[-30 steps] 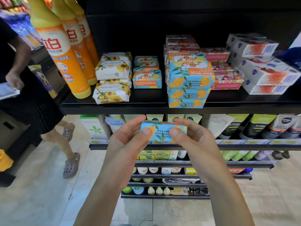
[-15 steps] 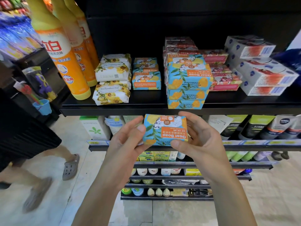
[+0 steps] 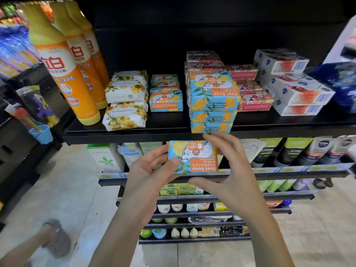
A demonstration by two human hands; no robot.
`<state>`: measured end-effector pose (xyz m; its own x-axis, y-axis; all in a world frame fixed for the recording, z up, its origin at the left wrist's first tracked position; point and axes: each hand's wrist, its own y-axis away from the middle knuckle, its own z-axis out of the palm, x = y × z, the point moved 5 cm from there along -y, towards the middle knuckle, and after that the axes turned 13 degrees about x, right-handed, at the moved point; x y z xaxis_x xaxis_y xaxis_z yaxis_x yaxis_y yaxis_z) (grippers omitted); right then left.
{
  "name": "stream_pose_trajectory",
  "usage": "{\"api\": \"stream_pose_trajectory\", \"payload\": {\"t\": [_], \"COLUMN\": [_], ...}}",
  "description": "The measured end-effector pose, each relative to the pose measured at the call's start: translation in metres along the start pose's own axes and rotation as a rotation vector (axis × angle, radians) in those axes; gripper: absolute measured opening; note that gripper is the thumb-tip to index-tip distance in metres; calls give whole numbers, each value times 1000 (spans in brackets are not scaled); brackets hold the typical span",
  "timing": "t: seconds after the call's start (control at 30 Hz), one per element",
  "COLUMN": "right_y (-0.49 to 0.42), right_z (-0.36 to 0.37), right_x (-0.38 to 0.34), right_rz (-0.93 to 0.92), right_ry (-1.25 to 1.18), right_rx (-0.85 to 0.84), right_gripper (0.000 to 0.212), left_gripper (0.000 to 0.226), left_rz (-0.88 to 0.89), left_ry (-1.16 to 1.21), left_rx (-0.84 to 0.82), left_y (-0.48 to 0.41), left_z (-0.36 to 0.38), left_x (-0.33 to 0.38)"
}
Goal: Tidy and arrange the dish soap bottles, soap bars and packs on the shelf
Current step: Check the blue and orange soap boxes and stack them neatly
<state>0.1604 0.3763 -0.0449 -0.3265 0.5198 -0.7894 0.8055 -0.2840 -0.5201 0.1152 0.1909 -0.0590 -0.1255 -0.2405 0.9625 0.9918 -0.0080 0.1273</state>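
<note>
Goat Soap bar (image 3: 192, 157): pinched in the left hand (image 3: 152, 174), thumb across the printed face and fingers behind, label upside down, just below the front lip of the shelf (image 3: 134, 135). Right hand (image 3: 229, 170) released and spread at the bar's right edge, thumb beneath it; cannot tell whether touching. Judged light and stiff, a wrapped block with smooth faces, probably a little slippery; unlikely to break, though corners could dent. Best held across the short ends, leaving the underside free for setting down. Directly above the right hand, at the shelf front: a stack of matching blue bars (image 3: 212, 105), unevenly piled. Above the left hand: a smaller group of the same blue bars (image 3: 165, 99), then floral-wrapped bars (image 3: 125, 105) and orange dish soap bottles (image 3: 65, 74) further to its left. Off beyond the right hand: pink packs (image 3: 254, 99) and white boxes (image 3: 296, 89). Could topple the tall stack if nudged; shelf lip also stands between both hands and any landing spot.
</note>
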Motion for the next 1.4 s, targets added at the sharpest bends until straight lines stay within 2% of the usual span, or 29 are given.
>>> {"api": "stream_pose_trajectory", "payload": {"t": [0.1,0.23,0.3,0.43,0.53,0.63,0.73,0.87,1.03,1.13,1.27,1.4], "right_y": [0,-1,-1,-11,-26,-47,-70,-93,-108,-107,-94,-75], "right_z": [-8,-26,-39,-76,-102,-117,-122,-119,-103,-97,-96,-98], "right_x": [-2,4,10,21,31,44,56,65,76,78,72,73], "right_rz": [-36,-3,26,71,82,78,117,142,190,183,105,48], "right_ry": [54,32,21,61,135,225,294,299,202,151,284,521], "right_rx": [86,136,152,220,277,273,228,187,146,179,220,273], "right_gripper": [74,73,73,70,72,76,77,79,84,86,86,77], "left_gripper": [52,50,49,21,30,39,43,42,41,41,41,41], "left_rz": [9,47,122,481,767,910,963,965,958,955,955,941], "left_ry": [-18,-123,-200,-424,-730,-902,-1013,-1014,-1011,-1013,-1018,-1011], "left_rx": [-52,-127,-111,80,112,101,99,125,116,112,119,117], "left_y": [0,-4,-8,-24,-41,-63,-77,-83,-82,-82,-81,-82], "left_z": [11,25,28,20,19,20,22,21,22,21,21,21], "left_x": [1,5,12,33,38,26,11,6,6,6,6,6]}}
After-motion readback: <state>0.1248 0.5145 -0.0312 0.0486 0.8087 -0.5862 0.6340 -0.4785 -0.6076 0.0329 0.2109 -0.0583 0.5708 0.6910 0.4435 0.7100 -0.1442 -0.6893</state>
